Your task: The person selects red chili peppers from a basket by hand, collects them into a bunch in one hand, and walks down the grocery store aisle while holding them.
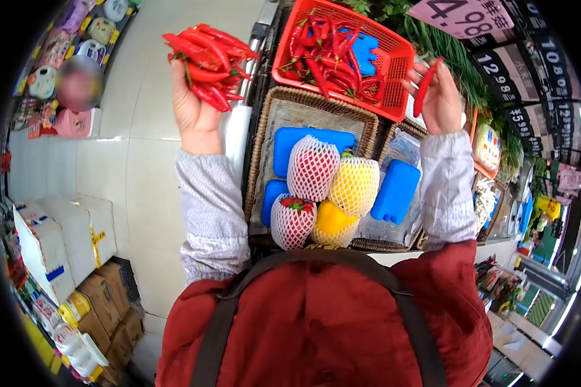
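Note:
A heap of red chili peppers (210, 58) rests on my left hand (193, 116), which is held out over the floor to the left of the display. Between the fingers of my right hand (442, 103) is a single red chili (426, 87), just right of the red plastic basket (394, 106). More red chilies (329, 55) lie in that basket, beside a blue pack (363, 53). Nearer to me, a wicker basket (258, 151) holds red and yellow peppers in white foam nets (313, 168) and blue packs (284, 151).
Another blue pack (397, 190) lies right of the netted peppers. Leafy greens (458, 77) and price signs (497, 64) line the upper right. White foam boxes (77, 238) and cardboard boxes (103, 297) are stacked at the lower left, beside the tiled floor (148, 193).

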`<action>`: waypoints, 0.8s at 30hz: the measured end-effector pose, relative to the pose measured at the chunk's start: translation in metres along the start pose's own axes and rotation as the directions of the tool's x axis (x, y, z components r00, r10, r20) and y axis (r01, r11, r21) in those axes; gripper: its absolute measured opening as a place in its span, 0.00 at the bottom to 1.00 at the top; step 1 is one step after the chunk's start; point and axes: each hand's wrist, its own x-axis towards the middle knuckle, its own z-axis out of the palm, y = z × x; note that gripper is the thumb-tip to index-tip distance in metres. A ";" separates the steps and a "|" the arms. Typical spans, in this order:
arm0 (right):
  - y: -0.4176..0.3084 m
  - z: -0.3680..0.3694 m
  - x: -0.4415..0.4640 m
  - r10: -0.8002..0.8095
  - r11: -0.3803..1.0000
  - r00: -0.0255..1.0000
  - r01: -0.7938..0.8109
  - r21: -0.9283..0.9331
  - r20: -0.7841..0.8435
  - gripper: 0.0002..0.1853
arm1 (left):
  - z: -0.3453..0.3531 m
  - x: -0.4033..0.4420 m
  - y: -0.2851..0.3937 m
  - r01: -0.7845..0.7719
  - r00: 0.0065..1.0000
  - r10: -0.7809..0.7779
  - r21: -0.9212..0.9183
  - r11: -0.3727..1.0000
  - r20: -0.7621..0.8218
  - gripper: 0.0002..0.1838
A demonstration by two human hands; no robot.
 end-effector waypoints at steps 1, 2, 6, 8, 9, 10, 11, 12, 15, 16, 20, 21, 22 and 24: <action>0.001 0.005 0.005 0.008 0.999 0.999 -0.010 -0.037 -0.048 0.12 | -0.001 0.001 0.000 0.014 1.000 -0.014 0.004 1.000 0.009 0.31; 0.005 0.005 0.013 0.022 0.997 0.999 -0.025 -0.072 -0.043 0.12 | -0.003 0.002 0.001 0.018 1.000 -0.017 -0.010 1.000 0.021 0.31; 0.021 0.015 0.038 0.141 0.924 0.990 -0.133 -0.358 -0.002 0.13 | 0.003 -0.004 0.002 0.054 0.997 -0.052 -0.040 0.998 0.054 0.33; 0.035 0.017 0.047 0.199 0.828 0.978 -0.133 -0.545 0.063 0.14 | 0.000 -0.002 0.002 0.059 0.998 -0.057 -0.052 0.997 0.032 0.34; 0.041 0.018 0.051 0.224 0.738 0.969 -0.102 -0.667 0.100 0.15 | -0.003 -0.001 0.002 0.059 0.998 -0.058 -0.050 0.997 0.032 0.34; 0.045 0.024 0.051 0.252 0.684 0.963 -0.108 -0.722 0.094 0.15 | -0.004 0.000 0.003 0.052 0.998 -0.051 -0.040 0.998 0.033 0.34; 0.056 0.016 0.059 0.259 0.572 0.955 -0.031 -0.820 0.145 0.12 | -0.005 0.001 0.003 0.044 0.998 -0.043 -0.031 0.999 0.035 0.34; 0.063 0.014 0.060 0.151 0.442 0.961 0.144 -0.886 0.232 0.13 | -0.006 0.002 0.003 0.041 0.999 -0.040 -0.029 0.999 0.035 0.34; 0.067 0.025 0.062 0.067 0.240 0.952 0.274 -0.931 0.297 0.16 | -0.004 0.000 0.005 0.040 0.999 -0.039 -0.024 0.999 0.031 0.34; 0.069 0.027 0.064 0.071 0.221 0.954 0.269 -0.937 0.291 0.16 | -0.003 -0.001 0.005 0.047 0.998 -0.046 -0.028 0.998 0.053 0.32; 0.073 0.030 0.081 0.059 0.218 0.969 0.223 -0.950 0.241 0.18 | -0.004 -0.001 0.006 0.053 0.996 -0.050 -0.029 0.998 0.074 0.30; 0.074 0.031 0.085 0.050 0.218 0.974 0.206 -0.954 0.222 0.19 | -0.005 -0.001 0.006 0.052 0.996 -0.050 -0.029 0.998 0.075 0.30; 0.072 0.037 0.087 0.081 0.253 0.980 0.158 -0.954 0.184 0.22 | -0.005 -0.001 0.006 0.049 0.996 -0.047 -0.030 0.998 0.072 0.30; 0.067 0.047 0.087 0.124 0.157 0.981 0.128 -0.979 0.148 0.24 | -0.005 -0.001 0.006 0.047 0.996 -0.044 -0.032 0.998 0.073 0.30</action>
